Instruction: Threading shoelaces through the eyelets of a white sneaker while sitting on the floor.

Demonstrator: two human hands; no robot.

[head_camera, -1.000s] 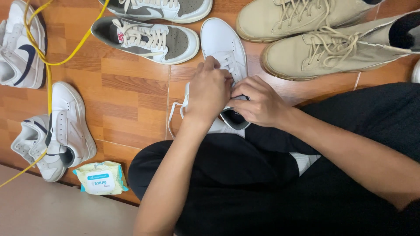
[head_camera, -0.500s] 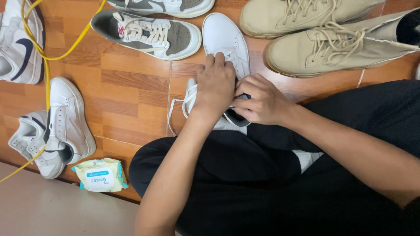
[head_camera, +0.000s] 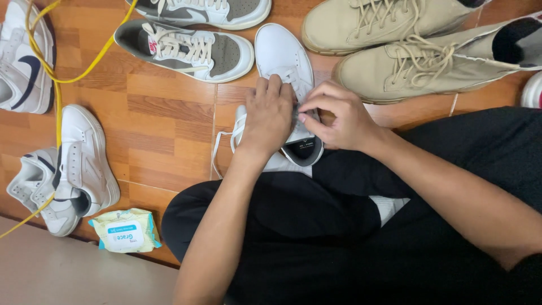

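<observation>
while our left hand (head_camera: 270,116) presses the white sneaker (head_camera: 284,62), toe pointing away from us, our right hand (head_camera: 339,118) pinches its lace just beside.

sneaker in hand (head_camera: 281,53): plain white, dark grey lining
lace (head_camera: 221,148): white
low sneakers (head_camera: 186,49): grey and off-white, cream laces
boots (head_camera: 418,62): tan all over, tan laces
cord (head_camera: 59,79): yellow
wipes pack (head_camera: 123,230): pale yellow, blue-and-white label
floor (head_camera: 164,118): orange-brown wood grain
trousers (head_camera: 350,237): black
</observation>
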